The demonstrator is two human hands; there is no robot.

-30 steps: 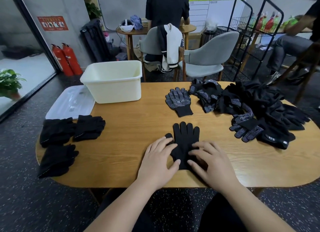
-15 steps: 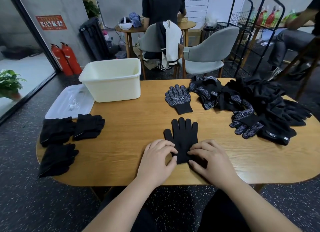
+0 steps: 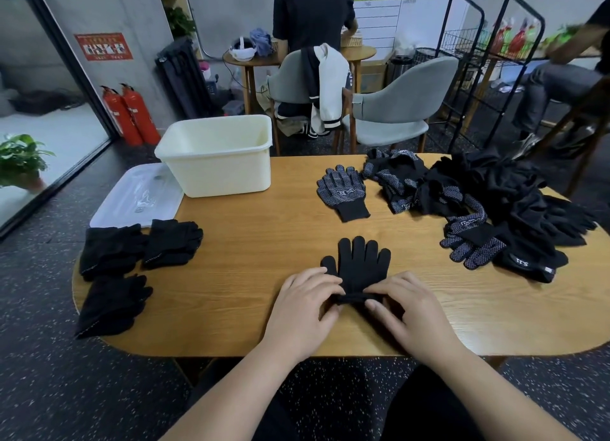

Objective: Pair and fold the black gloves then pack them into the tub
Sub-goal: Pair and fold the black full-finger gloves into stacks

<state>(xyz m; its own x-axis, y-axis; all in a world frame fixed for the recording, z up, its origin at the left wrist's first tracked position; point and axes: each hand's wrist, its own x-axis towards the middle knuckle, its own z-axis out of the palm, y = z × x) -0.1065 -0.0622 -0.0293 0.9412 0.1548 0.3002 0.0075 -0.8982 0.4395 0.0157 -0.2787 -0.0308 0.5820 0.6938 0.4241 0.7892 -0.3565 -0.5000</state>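
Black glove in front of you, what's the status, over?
Both busy: left hand and right hand pinch the black glove at its bunched cuff. Glove fingers flat on the table. Nothing between it and the tub.

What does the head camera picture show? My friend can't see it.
A person's left hand and right hand pinch the bunched cuff of a black glove lying flat on a wooden table. Folded gloves sit at the left, a loose glove pile at the right, a cream tub behind.
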